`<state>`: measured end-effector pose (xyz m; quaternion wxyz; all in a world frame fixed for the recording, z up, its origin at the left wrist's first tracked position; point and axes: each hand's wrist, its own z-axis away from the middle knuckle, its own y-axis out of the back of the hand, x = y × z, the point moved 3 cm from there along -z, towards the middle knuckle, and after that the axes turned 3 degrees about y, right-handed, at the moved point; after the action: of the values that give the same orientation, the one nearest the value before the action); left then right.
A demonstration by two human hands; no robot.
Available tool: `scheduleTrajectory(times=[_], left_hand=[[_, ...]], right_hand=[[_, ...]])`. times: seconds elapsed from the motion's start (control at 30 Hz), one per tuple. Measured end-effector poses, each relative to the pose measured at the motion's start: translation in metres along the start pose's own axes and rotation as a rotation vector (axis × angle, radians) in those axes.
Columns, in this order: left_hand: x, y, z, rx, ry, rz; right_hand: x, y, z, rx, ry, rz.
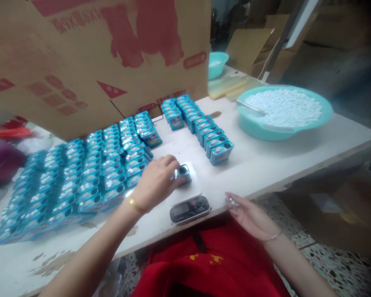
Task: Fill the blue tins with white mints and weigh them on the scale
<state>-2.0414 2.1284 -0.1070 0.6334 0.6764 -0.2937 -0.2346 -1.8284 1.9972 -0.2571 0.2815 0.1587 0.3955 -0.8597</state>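
Pale and stained, the counter [266, 165] runs diagonally, its near edge passing just above the person's red garment [210, 264]. Open surface lies in the middle, between two groups of stock, and along the right-hand stretch toward the edge. On the left, small blue tins [74, 177] stand in dense rows reaching nearly to the near edge; a shorter double row of blue tins [204, 128] runs back toward a large cardboard box [95, 53] that overhangs the rear. On a small scale [190, 206], whose display sits at the near edge, rests a single tin [182, 173] with a round opening in its top. The left hand [156, 183] is closed around this tin's side, fingers curled on it. The right hand [250, 216] hangs just off the counter edge, fingers loosely curled, pinching a small pale item [231, 201] too small to identify. At right, a teal basin [266, 128] holds many small white pieces and a scoop [250, 107]. A smaller teal bowl [218, 64] stands farther back.
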Motion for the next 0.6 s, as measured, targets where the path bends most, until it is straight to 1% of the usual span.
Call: scheduleTrajectory(times=[0.07, 0.1, 0.13, 0.2, 0.3, 0.37, 0.43, 0.5, 0.6], left_hand=[[-0.009, 0.010, 0.019, 0.135, 0.099, 0.129], [-0.014, 0.012, 0.030, 0.199, 0.159, 0.190], [-0.019, 0.011, 0.042, 0.252, 0.219, 0.244], [-0.028, 0.000, 0.064, 0.309, 0.327, 0.327], [-0.037, -0.029, 0.092, 0.296, 0.447, 0.408], [-0.040, -0.049, 0.106, 0.270, 0.503, 0.447], [-0.042, -0.065, 0.115, 0.257, 0.545, 0.473], [-0.043, -0.075, 0.121, 0.254, 0.569, 0.492], [-0.044, -0.081, 0.123, 0.257, 0.570, 0.524]], right_hand=[[0.004, 0.001, 0.005, 0.004, 0.019, 0.011], [0.006, 0.002, 0.007, 0.007, 0.034, 0.032], [0.007, 0.002, 0.009, 0.010, 0.043, 0.059], [0.010, 0.002, 0.012, 0.014, 0.046, 0.120], [0.013, -0.001, 0.014, 0.009, 0.039, 0.201], [0.012, -0.006, 0.013, -0.011, 0.035, 0.249], [0.010, -0.013, 0.011, -0.036, 0.043, 0.303], [0.006, -0.022, 0.010, -0.060, 0.071, 0.368], [-0.005, -0.040, 0.007, -0.112, 0.134, 0.468]])
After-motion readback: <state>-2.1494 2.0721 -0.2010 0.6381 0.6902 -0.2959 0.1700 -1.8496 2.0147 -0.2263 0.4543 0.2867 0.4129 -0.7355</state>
